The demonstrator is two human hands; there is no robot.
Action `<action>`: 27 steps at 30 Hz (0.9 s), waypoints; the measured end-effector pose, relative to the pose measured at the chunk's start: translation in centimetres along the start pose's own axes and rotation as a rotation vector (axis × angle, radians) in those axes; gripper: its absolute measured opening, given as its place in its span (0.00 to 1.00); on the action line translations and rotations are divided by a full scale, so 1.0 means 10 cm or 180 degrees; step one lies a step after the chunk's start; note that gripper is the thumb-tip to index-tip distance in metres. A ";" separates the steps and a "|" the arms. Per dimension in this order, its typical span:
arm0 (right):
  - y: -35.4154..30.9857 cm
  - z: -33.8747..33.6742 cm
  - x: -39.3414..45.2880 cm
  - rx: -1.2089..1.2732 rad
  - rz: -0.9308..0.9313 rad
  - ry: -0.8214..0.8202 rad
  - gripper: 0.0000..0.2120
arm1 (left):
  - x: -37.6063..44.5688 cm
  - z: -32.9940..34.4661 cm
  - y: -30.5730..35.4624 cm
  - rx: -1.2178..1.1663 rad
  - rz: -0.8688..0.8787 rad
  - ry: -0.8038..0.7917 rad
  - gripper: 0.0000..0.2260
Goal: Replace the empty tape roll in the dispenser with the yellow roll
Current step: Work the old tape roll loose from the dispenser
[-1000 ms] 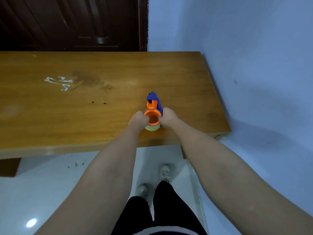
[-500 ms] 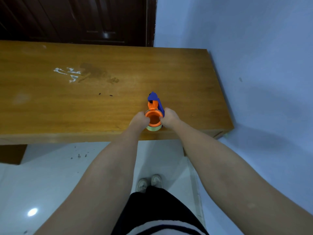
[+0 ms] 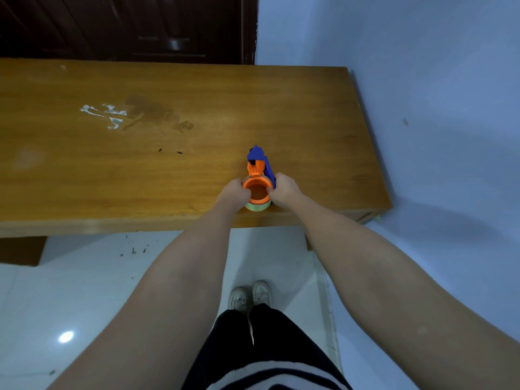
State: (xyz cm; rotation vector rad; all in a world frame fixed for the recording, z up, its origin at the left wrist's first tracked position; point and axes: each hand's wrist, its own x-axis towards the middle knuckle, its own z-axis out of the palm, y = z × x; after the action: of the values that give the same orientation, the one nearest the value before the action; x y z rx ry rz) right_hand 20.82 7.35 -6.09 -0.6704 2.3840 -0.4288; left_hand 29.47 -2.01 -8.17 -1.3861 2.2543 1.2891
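Note:
A blue and orange tape dispenser (image 3: 256, 170) stands near the front edge of the wooden table (image 3: 140, 164). Its orange hub opens towards me. A pale yellow tape roll (image 3: 257, 206) sits around the hub's lower part, mostly hidden by my hands. My left hand (image 3: 233, 192) grips the left side of the hub and roll. My right hand (image 3: 284, 190) grips the right side, its thumb on the orange rim. The empty roll is not in view.
The table has a white smear (image 3: 104, 116) and a dark stain (image 3: 152, 111) at its left middle. A blue wall (image 3: 422, 108) runs along the table's right end. A dark wooden door (image 3: 126, 26) stands behind. My shoes (image 3: 250, 298) are on the white tiled floor.
The view has shifted slightly as my head moved. Both hands stay clamped on the dispenser's hub and roll in the same place on the table.

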 end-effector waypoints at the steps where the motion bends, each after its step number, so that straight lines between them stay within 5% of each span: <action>1: 0.00 -0.01 0.01 0.0018 0.0019 -0.0006 0.13 | 0.02 0.00 0.01 -0.0004 0.0021 -0.0006 0.15; 11: 0.04 -0.06 0.10 0.0156 0.0060 -0.0260 0.15 | 0.00 0.03 0.05 0.0538 0.0098 0.0150 0.18; 15: 0.18 -0.03 0.07 0.0378 0.0072 -0.0300 0.26 | -0.17 0.11 -0.07 0.1229 0.1018 0.1042 0.22; 18: 0.25 -0.04 0.04 0.0709 0.0184 -0.0347 0.31 | -0.23 0.16 -0.17 0.1445 0.1485 0.1208 0.25; 27: 0.27 -0.09 0.00 0.0783 -0.0007 -0.0484 0.26 | -0.26 0.21 -0.17 0.1412 0.1315 0.1114 0.32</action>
State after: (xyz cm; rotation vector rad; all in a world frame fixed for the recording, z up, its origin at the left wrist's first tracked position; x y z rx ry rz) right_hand 19.24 9.67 -6.61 -0.5718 2.1432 -0.6366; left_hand 31.71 0.87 -8.94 -1.0823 2.9432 0.5853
